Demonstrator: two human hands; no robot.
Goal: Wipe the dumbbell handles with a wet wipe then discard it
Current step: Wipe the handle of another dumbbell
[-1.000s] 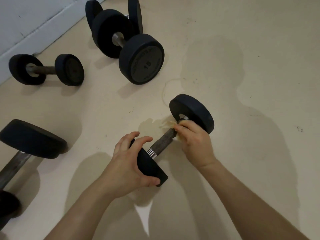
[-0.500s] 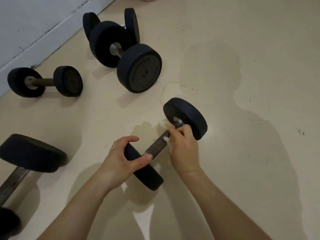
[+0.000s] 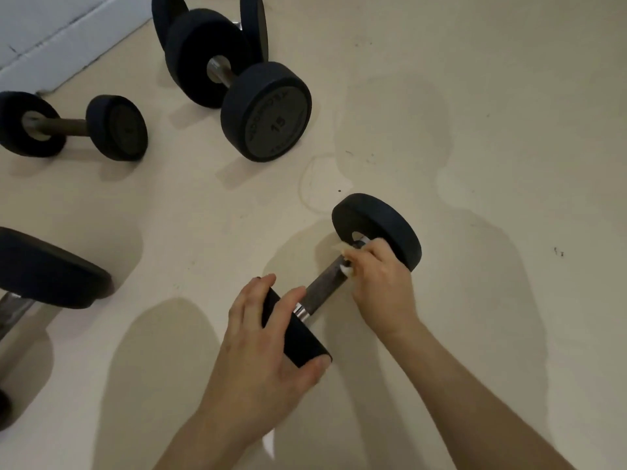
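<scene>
A small black dumbbell (image 3: 380, 225) lies slanted on the beige floor in front of me. My left hand (image 3: 264, 340) grips its near weight plate, fingers over the top and thumb under the lower edge. My right hand (image 3: 380, 283) is wrapped round the far end of the grey metal handle (image 3: 324, 286), pinching a white wet wipe (image 3: 346, 262) against it beside the far plate. Most of the wipe is hidden under my fingers.
A large dumbbell marked 15 (image 3: 268, 113) stands beyond, with another (image 3: 252, 25) behind it. A small dumbbell (image 3: 115, 127) lies at the left near the white baseboard (image 3: 51, 52). A big dumbbell (image 3: 47, 269) sits at the left edge.
My right hand has stayed at the far end of the handle with the wipe, shifting slightly along it. My left hand's grip on the near plate has moved: the thumb now lies under the plate's lower edge.
</scene>
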